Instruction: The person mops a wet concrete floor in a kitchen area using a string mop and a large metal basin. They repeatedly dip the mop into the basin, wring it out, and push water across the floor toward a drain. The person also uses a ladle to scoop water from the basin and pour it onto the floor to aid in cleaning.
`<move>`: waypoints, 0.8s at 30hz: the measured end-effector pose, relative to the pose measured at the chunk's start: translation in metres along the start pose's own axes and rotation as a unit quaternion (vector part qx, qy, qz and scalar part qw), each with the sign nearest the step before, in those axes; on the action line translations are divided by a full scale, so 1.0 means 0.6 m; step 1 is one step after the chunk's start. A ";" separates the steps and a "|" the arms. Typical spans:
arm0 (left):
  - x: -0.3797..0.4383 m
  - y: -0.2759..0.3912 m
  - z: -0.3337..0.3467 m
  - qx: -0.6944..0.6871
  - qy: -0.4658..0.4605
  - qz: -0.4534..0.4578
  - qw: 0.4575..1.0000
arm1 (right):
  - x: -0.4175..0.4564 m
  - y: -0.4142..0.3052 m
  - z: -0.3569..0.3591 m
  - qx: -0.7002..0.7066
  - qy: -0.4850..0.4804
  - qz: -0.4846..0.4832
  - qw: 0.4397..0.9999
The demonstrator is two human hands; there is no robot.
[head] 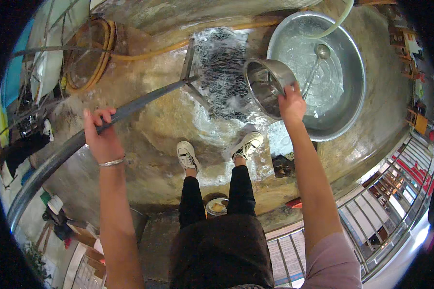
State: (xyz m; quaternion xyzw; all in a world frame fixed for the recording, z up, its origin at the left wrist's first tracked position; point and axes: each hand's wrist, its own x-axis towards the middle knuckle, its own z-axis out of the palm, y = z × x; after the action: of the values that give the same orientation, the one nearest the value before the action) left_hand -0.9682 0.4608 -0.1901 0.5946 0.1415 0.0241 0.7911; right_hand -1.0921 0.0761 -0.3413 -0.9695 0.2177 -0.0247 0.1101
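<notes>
My left hand (105,135) is closed around the long dark pole (144,99) of a wide broom. A brace joins the pole to the broom's head, whose dark bristles (222,72) lie on the wet floor with white suds over them. My right hand (293,104) grips the rim of a metal basin (271,85), which is tilted with its mouth towards the bristles. Behind the basin stands a large round metal tub (354,104) of water. A long-handled metal ladle (322,52) rests in it, and a pale hose (341,21) hangs over its far rim.
Suds (217,133) spread over the floor by my shoes (249,144). An orange hose (152,54) runs along the far wall and coils at the left. A dark floor opening (284,164) lies below the tub. Metal railings (379,206) stand at lower right.
</notes>
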 end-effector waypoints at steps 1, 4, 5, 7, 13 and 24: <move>-0.001 0.000 0.001 0.003 0.004 0.001 1.000 | 0.015 -0.024 0.001 -0.001 0.002 -0.025 1.000; -0.002 0.001 0.008 0.008 0.008 0.003 1.000 | 0.084 -0.076 -0.014 -0.053 -0.049 -0.039 0.997; -0.002 0.000 0.009 0.006 0.005 0.005 1.000 | 0.110 -0.078 -0.018 -0.075 -0.052 -0.056 0.994; 0.000 -0.005 0.014 0.007 0.005 0.001 1.000 | 0.150 -0.059 -0.007 -0.108 -0.033 -0.077 0.991; -0.009 -0.012 0.013 0.034 0.026 0.000 0.999 | 0.145 0.172 -0.005 -0.190 -0.078 0.091 0.974; -0.027 -0.022 0.086 0.158 -0.074 0.019 0.984 | -0.006 0.430 0.158 0.043 -0.005 0.499 0.865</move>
State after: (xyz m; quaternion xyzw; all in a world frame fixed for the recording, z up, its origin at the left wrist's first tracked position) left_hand -0.9723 0.4056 -0.1862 0.7150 0.0737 -0.0276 0.6947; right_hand -1.1940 -0.1303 -0.4918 -0.7256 0.6710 0.0290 0.1500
